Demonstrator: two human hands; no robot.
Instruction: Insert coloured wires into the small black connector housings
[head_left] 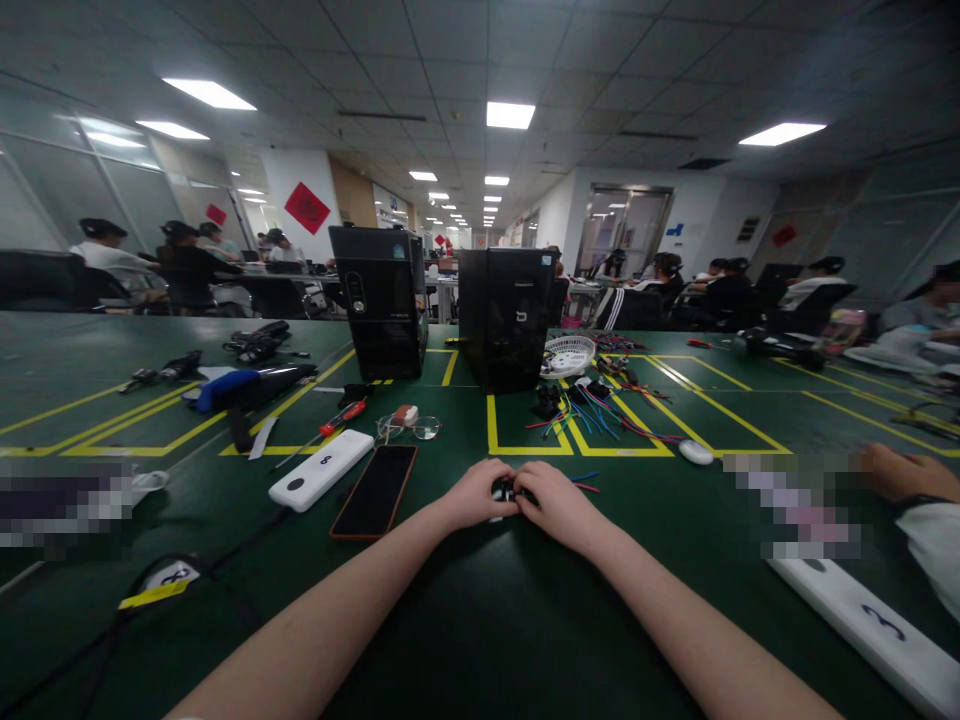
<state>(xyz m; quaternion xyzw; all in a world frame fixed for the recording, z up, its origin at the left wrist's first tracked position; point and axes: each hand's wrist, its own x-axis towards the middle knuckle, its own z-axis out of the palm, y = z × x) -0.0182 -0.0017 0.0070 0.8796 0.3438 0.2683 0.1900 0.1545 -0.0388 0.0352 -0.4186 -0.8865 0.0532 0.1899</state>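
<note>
My left hand point(476, 493) and my right hand point(553, 503) meet over the green table, fingertips close together. Both pinch a small dark part point(507, 490), which the fingers mostly hide, so its kind cannot be made out. A pale bit shows beneath it. Past my right hand stick out the ends of a blue wire point(585, 476) and a red wire point(587, 488); whether they join the part is hidden. Left of my left hand lies a phone point(375, 492) in an orange-brown case. Beside it is a white power bank point(322, 470) marked 8.
Two black computer towers point(386, 335) stand ahead. Loose coloured wires point(600, 405) and a white basket point(568, 357) lie right of them. Eyeglasses point(427, 428) and a red-handled screwdriver point(341, 418) lie to the left. Another person's hand point(904, 472) is at far right.
</note>
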